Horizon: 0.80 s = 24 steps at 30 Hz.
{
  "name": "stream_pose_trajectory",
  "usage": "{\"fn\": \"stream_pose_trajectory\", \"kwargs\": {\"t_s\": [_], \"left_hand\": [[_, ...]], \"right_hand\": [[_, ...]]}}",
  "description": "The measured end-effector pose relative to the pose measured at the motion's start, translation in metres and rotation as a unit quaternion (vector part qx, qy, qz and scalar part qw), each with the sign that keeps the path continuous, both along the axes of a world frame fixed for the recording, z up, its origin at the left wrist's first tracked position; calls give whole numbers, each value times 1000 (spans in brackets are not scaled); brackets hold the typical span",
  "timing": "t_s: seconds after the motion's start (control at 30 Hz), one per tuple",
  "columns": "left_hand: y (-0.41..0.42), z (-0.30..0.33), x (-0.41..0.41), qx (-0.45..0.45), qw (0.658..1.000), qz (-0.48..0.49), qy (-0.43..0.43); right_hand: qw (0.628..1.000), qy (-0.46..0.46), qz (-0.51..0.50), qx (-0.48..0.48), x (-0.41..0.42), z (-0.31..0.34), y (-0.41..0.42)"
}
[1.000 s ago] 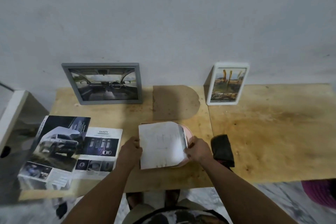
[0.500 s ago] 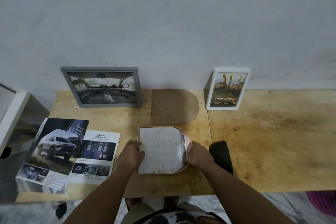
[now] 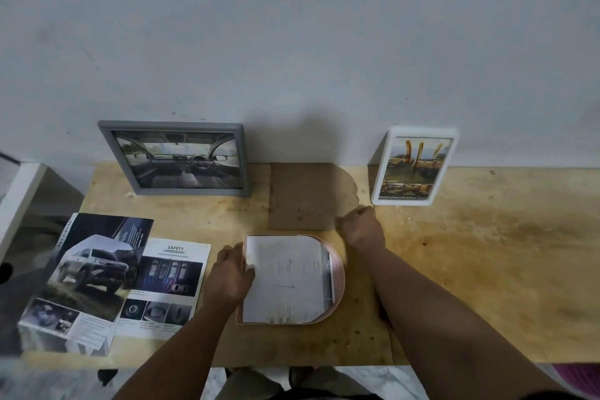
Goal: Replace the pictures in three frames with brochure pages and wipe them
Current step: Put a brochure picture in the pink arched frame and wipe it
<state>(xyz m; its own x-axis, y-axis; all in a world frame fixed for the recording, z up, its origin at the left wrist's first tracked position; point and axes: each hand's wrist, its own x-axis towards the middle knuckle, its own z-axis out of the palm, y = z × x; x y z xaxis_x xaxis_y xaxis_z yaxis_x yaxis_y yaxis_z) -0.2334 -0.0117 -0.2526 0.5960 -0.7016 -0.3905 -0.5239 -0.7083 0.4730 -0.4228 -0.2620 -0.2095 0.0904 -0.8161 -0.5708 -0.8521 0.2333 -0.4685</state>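
Lying between hands (image 3: 231,273), pink frame (image 3: 336,273)

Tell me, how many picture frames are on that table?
3: a grey frame leaning on the wall at left, a white frame standing at right, and a pink arched frame lying face down in front, between the hands.

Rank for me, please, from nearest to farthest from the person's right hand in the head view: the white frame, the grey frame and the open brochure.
From the right hand, which touches the brown backing board:
1. White frame, just beyond it, standing against the wall.
2. Grey frame, off to the left, also against the wall.
3. Open brochure, farthest, at the table's near left corner.
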Motion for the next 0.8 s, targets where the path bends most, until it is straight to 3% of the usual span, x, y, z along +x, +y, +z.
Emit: {"fn": "stream_pose_trajectory", "kwargs": {"t_s": [0.1,0.37,0.5,0.63,0.8], "left_hand": [[1,-6,3,5,1000,-4,8],[4,-9,3,-16,999,3,34],[4,-6,3,-22,999,0,49],[4,-4,3,-15,998,7,62],[1,4,5,-6,997,-3,83]], "right_hand": [[999,-7,-39,16,17,-10,-13],[996,58,-26,64,39,-33,-33],[989,60,-97,90,44,-27,-36],[981,-5,-176,81,37,-18,-37],[954,-174,-238,59,16,-3,-30]]}}
